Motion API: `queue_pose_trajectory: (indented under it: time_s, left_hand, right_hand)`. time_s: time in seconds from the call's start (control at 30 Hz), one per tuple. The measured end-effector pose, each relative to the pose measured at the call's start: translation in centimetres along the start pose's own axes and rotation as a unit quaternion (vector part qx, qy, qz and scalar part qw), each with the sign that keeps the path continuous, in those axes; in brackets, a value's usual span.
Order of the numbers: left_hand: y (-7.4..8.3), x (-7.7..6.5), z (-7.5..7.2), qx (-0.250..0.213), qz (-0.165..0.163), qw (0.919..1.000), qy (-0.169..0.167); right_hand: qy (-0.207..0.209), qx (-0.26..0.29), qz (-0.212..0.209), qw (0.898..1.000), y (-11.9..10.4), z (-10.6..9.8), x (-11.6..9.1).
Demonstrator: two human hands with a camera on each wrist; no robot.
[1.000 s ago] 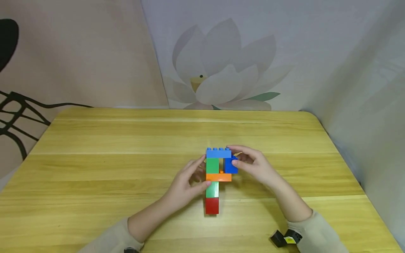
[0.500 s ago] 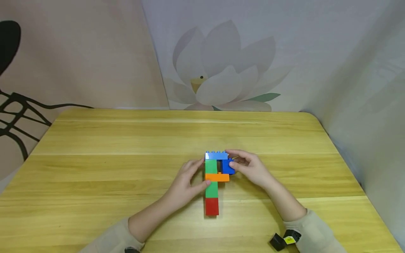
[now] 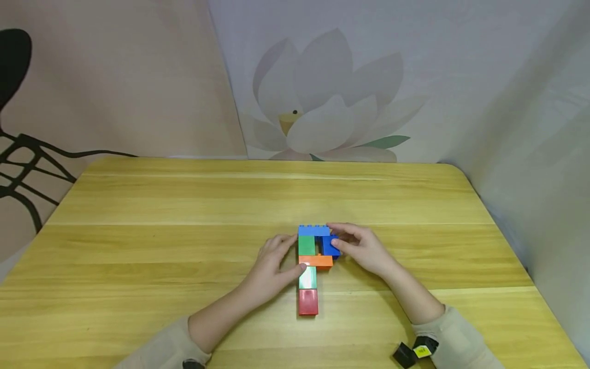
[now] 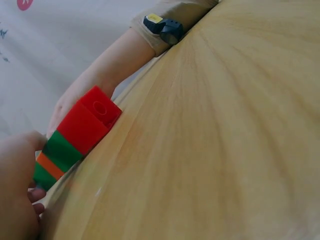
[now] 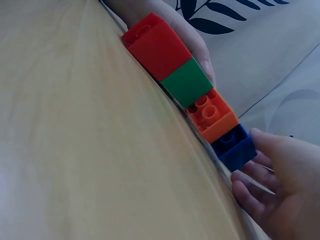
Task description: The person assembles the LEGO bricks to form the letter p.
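Observation:
Near the middle of the table, a built row of toy building bricks runs away from me: a red brick (image 3: 308, 302), a green brick (image 3: 307, 278), a flat orange brick (image 3: 315, 261), another green brick (image 3: 306, 245) and a flat light blue brick (image 3: 314, 231) at the far end. My left hand (image 3: 272, 264) grips the row from the left, thumb beside the orange brick. On the right, my right hand (image 3: 366, 249) pinches a dark blue brick (image 3: 329, 246) between the light blue and orange ones. It sticks out slightly past them. In the right wrist view the orange brick's hollow underside (image 5: 210, 112) shows.
The wooden table (image 3: 184, 205) reaches back to a light cloth wall with a printed flower (image 3: 322, 97). A black strapped device (image 3: 415, 352) sits at the right cuff.
The far end of the brick row has sunk closer to the table. My right hand has moved slightly left and toward me with the dark blue brick; my left hand stays nearly still.

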State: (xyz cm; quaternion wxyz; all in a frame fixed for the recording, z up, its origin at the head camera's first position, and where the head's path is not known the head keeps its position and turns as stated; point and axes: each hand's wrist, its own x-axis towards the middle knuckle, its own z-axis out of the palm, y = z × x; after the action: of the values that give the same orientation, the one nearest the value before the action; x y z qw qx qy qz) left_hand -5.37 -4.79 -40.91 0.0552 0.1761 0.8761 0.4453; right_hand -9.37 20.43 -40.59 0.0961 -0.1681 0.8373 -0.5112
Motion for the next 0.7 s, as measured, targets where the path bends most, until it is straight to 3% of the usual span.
queue_pose_trajectory:
  time_s: [0.17, 0.43, 0.7]
  left_hand:
    - [-0.1, -0.1, 0.1, 0.008, 0.016, 0.9998, -0.001]
    - [-0.2, 0.0, 0.2, 0.012, 0.02, 0.9997, 0.005]
    - [-0.3, -0.2, -0.6, -0.041, 0.002, 0.9992, 0.003]
  right_hand:
    - [0.005, -0.03, -0.02, 0.999, 0.1, 0.2, -0.1]
    - [0.001, -0.041, -0.005, 0.999, 0.0, 0.2, 0.1]
    - [0.005, -0.023, -0.004, 1.0, -1.5, -0.4, -0.5]
